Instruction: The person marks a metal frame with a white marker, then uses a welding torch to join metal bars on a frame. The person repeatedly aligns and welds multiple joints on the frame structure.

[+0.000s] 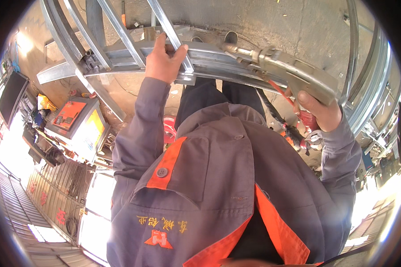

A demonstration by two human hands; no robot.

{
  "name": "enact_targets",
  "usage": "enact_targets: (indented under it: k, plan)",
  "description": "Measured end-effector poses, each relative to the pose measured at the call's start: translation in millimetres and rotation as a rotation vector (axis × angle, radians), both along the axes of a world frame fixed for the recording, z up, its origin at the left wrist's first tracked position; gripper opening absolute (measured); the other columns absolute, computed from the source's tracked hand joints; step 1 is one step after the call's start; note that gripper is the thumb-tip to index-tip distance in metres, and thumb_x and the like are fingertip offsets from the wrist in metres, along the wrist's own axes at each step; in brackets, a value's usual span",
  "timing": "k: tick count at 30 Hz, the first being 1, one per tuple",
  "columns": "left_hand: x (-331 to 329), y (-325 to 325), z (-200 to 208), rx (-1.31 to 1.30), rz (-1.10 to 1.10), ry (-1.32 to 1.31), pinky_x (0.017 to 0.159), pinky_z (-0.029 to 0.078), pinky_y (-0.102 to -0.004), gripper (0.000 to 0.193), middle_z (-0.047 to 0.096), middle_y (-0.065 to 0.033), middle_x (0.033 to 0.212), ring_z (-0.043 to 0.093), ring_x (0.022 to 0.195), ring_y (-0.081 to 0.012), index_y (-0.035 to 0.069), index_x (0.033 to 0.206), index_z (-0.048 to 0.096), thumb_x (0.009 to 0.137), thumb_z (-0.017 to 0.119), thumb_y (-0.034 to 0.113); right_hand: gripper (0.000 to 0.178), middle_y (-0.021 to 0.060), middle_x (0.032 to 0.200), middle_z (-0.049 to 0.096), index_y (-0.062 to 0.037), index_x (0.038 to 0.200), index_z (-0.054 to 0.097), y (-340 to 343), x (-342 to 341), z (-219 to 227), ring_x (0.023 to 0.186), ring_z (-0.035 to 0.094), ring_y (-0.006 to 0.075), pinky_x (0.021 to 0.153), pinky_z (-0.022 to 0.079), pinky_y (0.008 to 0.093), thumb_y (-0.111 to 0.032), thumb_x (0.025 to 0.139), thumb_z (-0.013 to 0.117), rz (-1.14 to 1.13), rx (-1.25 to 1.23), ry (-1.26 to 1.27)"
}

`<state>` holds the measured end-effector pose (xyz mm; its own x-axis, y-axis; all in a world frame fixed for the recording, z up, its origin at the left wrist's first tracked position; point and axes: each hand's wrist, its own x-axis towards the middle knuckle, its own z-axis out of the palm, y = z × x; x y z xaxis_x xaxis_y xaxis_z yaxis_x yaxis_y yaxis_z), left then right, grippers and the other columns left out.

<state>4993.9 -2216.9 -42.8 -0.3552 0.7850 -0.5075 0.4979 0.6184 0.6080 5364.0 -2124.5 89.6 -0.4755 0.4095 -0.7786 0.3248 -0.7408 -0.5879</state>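
My left hand [164, 62] grips a narrow silver metal bar [167, 26], with the thumb laid across it and the fingers on its other side. The bar's lower end rests over a long metal rail [218, 58] that crosses in front of me. In my right hand [321, 111] is a grey metal gun-like tool [298, 71] with a narrow nose and a red grip. Its nose points left, over the rail and apart from the bar I hold. Some fingers of my right hand are hidden behind the tool.
More metal bars [124, 33] run across the frame to the left. An orange-topped machine [71, 115] stands at lower left, near a dark screen [12, 95]. Curved-looking metal profiles [370, 107] lie at right. My shoes [231, 37] are beyond the rail.
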Motion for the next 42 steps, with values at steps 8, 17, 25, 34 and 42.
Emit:
enact_targets:
  k: [8,17,25,34,42]
  plan:
    - [-12.1,2.0,-0.3,-0.092,-0.077,0.04,0.077,0.057,-0.0402,0.07,0.075,-0.0152,0.092,0.074,0.084,-0.029,-0.003,0.133,0.063,0.088,0.079,0.048,0.07,0.003,0.093,0.064,-0.0016,0.141,0.06,30.4,-51.1,-17.3,0.076,0.057,0.0107,0.062,0.048,0.0274,-0.051,0.094,0.077,0.384,-0.096,-0.085]
    - [-14.8,4.6,-1.2,-0.149,-0.075,-0.002,0.07,0.056,-0.0412,0.062,0.073,-0.014,0.084,0.073,0.075,-0.0301,-0.004,0.119,0.064,0.088,0.079,0.049,0.072,0.0045,0.084,0.062,-0.004,0.142,0.061,46.0,-67.4,-30.1,0.071,0.059,0.0108,0.055,0.047,0.0267,-0.056,0.094,0.074,0.513,-0.011,-0.039]
    - [-18.2,10.0,4.3,-0.195,-0.116,0.019,0.066,0.055,-0.0411,0.057,0.069,-0.0109,0.077,0.07,0.069,-0.0282,-0.002,0.11,0.066,0.088,0.08,0.049,0.073,0.0045,0.077,0.059,-0.0049,0.139,0.064,40.5,-71.3,-45.3,0.052,0.05,0.0067,0.044,0.04,0.0247,-0.06,0.093,0.074,0.512,0.014,0.004]
    - [-21.5,9.9,0.6,-0.19,-0.13,0.026,0.07,0.054,-0.0365,0.054,0.072,-0.0091,0.084,0.069,0.074,-0.0217,0.002,0.119,0.069,0.088,0.08,0.045,0.073,0.0053,0.078,0.061,-0.0028,0.136,0.065,43.4,-69.7,-45.2,0.06,0.054,0.0098,0.049,0.044,0.0274,-0.061,0.093,0.074,0.537,-0.013,-0.001]
    - [-27.7,12.0,-7.0,-0.234,-0.077,-0.044,0.072,0.055,-0.0351,0.06,0.073,-0.0109,0.093,0.07,0.08,-0.0181,-0.001,0.125,0.068,0.087,0.081,0.044,0.062,0.0041,0.092,0.065,-0.0025,0.137,0.064,43.8,-76.5,-41.7,0.077,0.057,0.0125,0.066,0.048,0.0305,-0.05,0.098,0.073,0.495,-0.02,0.039]
